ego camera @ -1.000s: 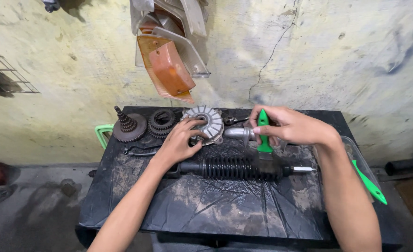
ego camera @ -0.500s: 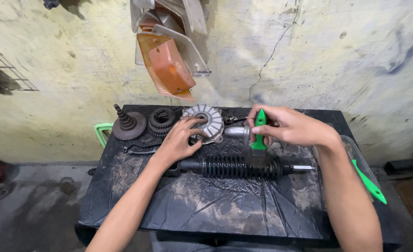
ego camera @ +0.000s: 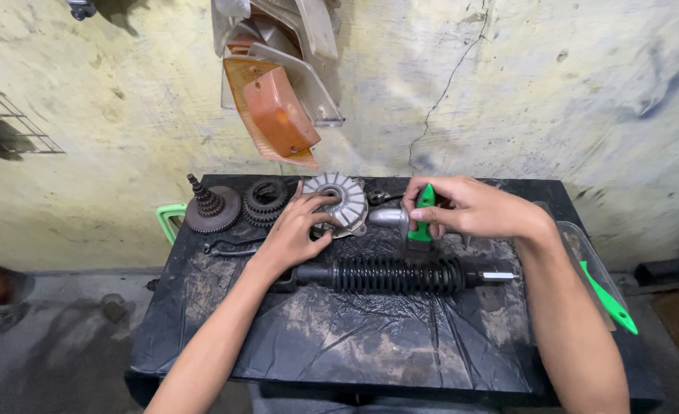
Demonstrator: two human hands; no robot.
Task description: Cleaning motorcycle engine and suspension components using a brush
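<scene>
A silver finned hub [ego camera: 338,201] lies beside a green-handled tool [ego camera: 423,215] held upright on the table.
</scene>
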